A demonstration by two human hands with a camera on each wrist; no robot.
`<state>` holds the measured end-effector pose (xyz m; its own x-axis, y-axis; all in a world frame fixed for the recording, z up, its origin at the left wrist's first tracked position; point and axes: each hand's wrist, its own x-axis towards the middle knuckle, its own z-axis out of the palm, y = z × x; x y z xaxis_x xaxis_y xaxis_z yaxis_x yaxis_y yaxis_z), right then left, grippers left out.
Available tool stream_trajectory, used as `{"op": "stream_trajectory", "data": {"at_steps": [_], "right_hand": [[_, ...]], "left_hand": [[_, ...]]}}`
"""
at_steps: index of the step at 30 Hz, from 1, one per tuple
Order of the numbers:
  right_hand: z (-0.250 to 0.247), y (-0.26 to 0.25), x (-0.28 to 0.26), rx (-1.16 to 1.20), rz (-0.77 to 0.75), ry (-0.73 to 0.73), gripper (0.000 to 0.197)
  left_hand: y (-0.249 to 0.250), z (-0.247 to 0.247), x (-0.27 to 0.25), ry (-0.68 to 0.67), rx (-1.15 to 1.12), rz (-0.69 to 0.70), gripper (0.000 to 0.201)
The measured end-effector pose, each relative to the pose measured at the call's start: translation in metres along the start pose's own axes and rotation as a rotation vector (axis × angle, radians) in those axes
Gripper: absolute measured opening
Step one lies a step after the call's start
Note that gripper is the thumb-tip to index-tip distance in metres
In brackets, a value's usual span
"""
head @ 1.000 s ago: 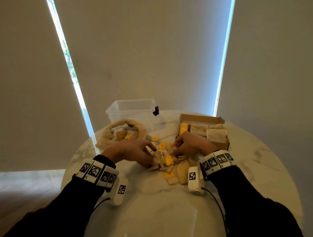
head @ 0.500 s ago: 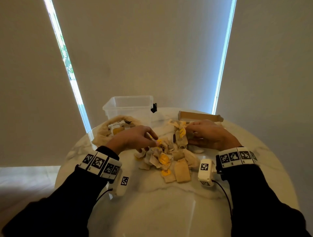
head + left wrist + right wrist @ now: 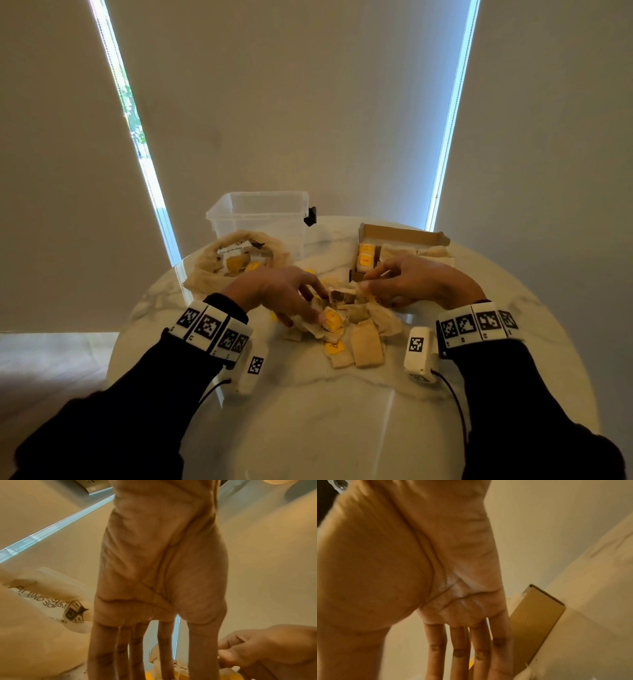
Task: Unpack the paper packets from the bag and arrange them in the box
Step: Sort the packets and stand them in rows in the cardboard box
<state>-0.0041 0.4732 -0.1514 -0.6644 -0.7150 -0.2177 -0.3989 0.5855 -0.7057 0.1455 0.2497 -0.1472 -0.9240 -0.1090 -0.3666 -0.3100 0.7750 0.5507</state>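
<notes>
A heap of beige paper packets (image 3: 366,342), some with yellow tags, lies mid-table. My left hand (image 3: 320,306) is spread over its left side, thumb resting on a yellow-tagged packet (image 3: 332,320); the left wrist view shows its fingers (image 3: 154,655) straight. My right hand (image 3: 367,279) reaches into the heap's far right edge, with thumb and forefinger close together and nothing plainly held; its fingers (image 3: 462,649) look straight. The open cardboard box (image 3: 404,236) behind it holds packets (image 3: 364,258) standing in rows. The cloth bag (image 3: 205,270) sits open at the left with more packets inside.
A clear plastic tub (image 3: 260,216) stands behind the bag at the back. The round marble table (image 3: 325,428) is bare in front of the heap. Wrist cameras with cables hang below both forearms, close to the tabletop.
My right hand carried a yellow-tagged packet to the box, let it go and came back to the heap. My left hand dropped from a raised pinch to lie spread on the packets.
</notes>
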Motion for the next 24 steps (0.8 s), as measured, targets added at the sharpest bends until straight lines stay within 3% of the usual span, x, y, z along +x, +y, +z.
{"op": "stream_trajectory", "data": {"at_steps": [2, 4, 8, 12, 16, 20, 24], "right_hand": [[0.004, -0.005, 0.000, -0.094, -0.007, -0.071, 0.058], [0.011, -0.007, 0.003, -0.197, -0.005, -0.113, 0.065], [0.010, -0.001, 0.010, -0.152, -0.029, 0.023, 0.032], [0.003, 0.003, 0.006, 0.118, -0.022, 0.048, 0.027], [0.008, 0.005, 0.011, 0.106, -0.039, 0.049, 0.029], [0.011, 0.001, 0.013, 0.040, -0.085, 0.073, 0.026], [0.013, -0.004, 0.014, 0.145, -0.162, 0.196, 0.018]], "left_hand": [[-0.004, -0.005, 0.000, 0.053, -0.042, 0.028, 0.051], [-0.007, -0.011, -0.004, 0.103, -0.089, 0.055, 0.042], [-0.014, -0.022, -0.013, 0.204, -0.093, 0.088, 0.036], [-0.033, -0.043, -0.021, 0.394, -0.136, 0.085, 0.025], [-0.061, -0.069, -0.027, 0.563, -0.140, -0.029, 0.013], [-0.079, -0.082, -0.023, 0.554, 0.072, -0.183, 0.031], [-0.085, -0.078, -0.006, 0.444, 0.356, -0.263, 0.055]]}}
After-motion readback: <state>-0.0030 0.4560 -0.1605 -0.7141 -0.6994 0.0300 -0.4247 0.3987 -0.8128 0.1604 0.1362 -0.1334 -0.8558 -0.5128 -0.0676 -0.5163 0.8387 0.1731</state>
